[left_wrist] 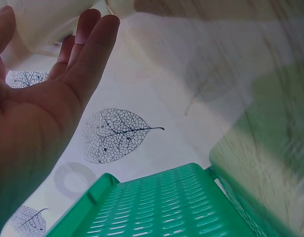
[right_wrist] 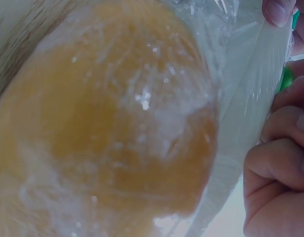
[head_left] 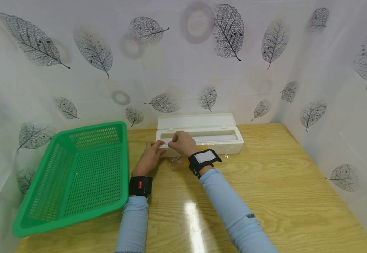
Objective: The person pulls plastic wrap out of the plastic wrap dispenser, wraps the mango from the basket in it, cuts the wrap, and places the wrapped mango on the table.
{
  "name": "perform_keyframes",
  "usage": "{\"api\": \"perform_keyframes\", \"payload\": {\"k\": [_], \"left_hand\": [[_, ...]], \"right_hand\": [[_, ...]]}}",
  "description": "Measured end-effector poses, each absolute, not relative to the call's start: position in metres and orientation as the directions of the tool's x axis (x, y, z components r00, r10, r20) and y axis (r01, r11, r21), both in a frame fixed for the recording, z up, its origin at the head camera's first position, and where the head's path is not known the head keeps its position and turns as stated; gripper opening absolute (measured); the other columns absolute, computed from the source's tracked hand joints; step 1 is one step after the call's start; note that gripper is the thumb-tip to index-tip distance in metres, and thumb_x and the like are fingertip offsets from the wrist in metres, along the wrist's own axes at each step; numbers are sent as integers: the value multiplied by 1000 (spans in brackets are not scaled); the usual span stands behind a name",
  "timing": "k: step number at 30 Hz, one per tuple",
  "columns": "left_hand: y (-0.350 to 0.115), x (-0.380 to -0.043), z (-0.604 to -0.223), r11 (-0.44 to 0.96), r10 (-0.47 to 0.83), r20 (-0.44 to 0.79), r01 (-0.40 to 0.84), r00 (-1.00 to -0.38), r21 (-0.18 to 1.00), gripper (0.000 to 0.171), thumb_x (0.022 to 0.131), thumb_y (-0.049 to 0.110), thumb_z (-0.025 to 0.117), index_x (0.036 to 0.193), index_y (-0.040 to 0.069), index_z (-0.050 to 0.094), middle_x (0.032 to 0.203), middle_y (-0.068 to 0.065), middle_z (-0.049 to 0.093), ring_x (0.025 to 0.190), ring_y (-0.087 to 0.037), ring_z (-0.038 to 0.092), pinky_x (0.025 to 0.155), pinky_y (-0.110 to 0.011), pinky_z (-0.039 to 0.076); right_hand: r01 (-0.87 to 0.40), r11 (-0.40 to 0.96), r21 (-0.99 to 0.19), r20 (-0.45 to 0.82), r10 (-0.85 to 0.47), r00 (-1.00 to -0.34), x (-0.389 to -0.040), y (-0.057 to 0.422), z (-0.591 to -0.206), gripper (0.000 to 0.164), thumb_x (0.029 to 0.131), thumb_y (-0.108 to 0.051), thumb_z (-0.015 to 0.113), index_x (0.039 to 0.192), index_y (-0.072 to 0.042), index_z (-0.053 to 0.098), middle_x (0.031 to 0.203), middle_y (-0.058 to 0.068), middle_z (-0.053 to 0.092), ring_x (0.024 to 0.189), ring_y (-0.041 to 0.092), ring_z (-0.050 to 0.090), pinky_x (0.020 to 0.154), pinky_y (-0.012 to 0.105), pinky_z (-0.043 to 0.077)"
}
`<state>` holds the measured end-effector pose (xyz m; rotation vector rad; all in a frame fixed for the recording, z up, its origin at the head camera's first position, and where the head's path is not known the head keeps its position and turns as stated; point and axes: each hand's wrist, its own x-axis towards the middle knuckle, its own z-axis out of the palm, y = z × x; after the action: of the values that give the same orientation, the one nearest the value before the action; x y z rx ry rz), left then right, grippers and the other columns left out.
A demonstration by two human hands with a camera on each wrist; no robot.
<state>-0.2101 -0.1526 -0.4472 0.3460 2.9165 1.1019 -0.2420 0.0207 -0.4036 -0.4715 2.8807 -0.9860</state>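
Observation:
A long white cling film dispenser box (head_left: 235, 148) lies at the back of the table, its lid (head_left: 196, 121) raised and a white roll (head_left: 218, 138) inside. My left hand (head_left: 148, 158) holds its left front corner, thumb on the front wall and fingers at the top edge. My right hand (head_left: 183, 142), fingers curled, pinches at the front rim near that corner, where clear cling film (right_wrist: 241, 98) runs down; the fingertips are partly hidden. Below the right wrist, an orange-yellow rounded thing (right_wrist: 117, 123) sits under wrinkled film before the box.
Close beside my left forearm stands a green perforated plastic basket (head_left: 124, 165). The wooden table (head_left: 275, 175) reaches a leaf-printed curtain (head_left: 183, 70) behind the box. A small scrap of clear film (head_left: 226, 155) lies near the box's right front.

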Motion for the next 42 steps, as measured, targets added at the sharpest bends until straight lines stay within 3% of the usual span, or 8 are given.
{"api": "perform_keyframes", "payload": {"k": [42], "left_hand": [[-153,-209,-449,728,230,129,258,-965,635,26,104,19,52,129,10,50,116,-29,43,102,-46,57,89,-57,49]], "right_hand": [[-262,741,-618,47,-297,-954,-242,30,-406,16,92,-21,67,87,-6,68,80,6,66,59,15,53,52,26,42]]}}
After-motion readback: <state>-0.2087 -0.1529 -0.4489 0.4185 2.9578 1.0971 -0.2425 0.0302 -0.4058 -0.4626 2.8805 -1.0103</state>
